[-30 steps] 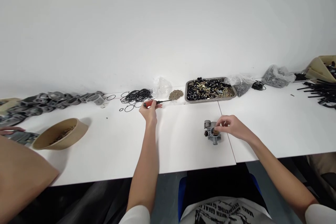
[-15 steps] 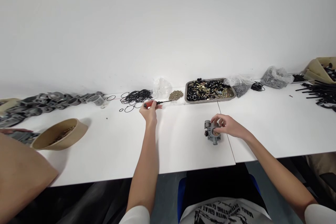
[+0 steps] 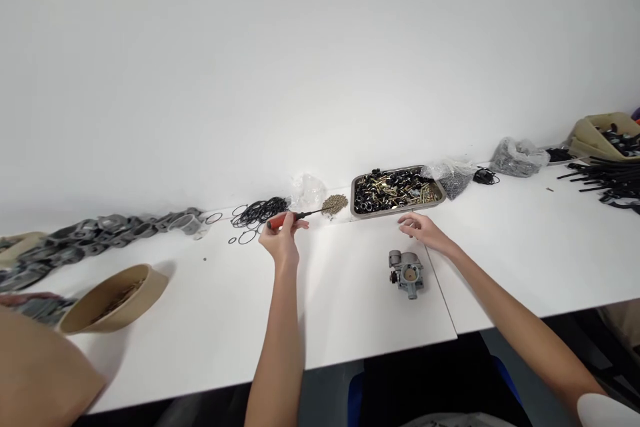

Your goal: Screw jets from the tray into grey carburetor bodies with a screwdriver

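My left hand is closed around a screwdriver with a red and black handle. Its dark shaft points right, with the tip at a small heap of brass-coloured parts. On the white table lies a grey metal carburetor, its round opening facing up. My right hand hovers beyond the carburetor, apart from it, fingers loosely stretched and nothing visible in them. Just past those fingers is a metal tray full of black and brass-coloured small parts.
Black rubber rings and a clear plastic bag lie left of the heap. Grey castings line the back left, behind a tan bowl. Bagged parts and black hoses lie right. Another person's arm reaches in at left.
My right hand has let go of the carburetor and moved away from it towards the tray. My left hand still has the screwdriver at the heap. The view has tilted slightly upward.
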`<state>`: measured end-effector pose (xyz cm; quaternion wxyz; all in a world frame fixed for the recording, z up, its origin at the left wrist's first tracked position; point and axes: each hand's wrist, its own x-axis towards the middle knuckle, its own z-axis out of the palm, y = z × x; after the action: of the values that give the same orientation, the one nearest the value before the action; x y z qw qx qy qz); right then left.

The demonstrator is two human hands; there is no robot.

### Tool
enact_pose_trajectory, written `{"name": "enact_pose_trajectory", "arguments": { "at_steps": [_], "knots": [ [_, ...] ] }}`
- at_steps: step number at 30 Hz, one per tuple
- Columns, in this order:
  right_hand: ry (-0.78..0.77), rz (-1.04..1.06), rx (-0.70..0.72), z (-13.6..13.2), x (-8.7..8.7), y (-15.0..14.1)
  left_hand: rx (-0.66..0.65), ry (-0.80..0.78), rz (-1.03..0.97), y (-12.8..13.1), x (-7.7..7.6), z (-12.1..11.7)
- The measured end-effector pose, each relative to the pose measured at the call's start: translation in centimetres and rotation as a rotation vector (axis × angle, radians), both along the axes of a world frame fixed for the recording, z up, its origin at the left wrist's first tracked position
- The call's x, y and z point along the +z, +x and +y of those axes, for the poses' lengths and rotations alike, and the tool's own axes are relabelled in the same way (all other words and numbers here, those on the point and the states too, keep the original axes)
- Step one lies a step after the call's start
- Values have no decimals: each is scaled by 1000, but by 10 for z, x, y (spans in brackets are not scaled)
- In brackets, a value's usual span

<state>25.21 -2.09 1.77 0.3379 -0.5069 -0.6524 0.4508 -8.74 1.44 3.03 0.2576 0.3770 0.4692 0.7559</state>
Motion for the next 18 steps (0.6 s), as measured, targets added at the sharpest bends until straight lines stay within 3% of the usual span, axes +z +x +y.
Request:
{"name": "enact_pose_trajectory", "arguments": {
  "at_steps": [3,6,13,18],
  "knots": [
    [73,15,-108,5,-19,-6,-94,8,-6,13,9,-9],
    [86,53,-135,4,-28,-10,-220,-21,-23,30,13,-18],
    [84,143,5,7,-30,-9,-472,-99,-26,71,10,-35],
    [74,173,44,9,-31,-9,-536,-130,-47,83,10,-42]
  ]
}}
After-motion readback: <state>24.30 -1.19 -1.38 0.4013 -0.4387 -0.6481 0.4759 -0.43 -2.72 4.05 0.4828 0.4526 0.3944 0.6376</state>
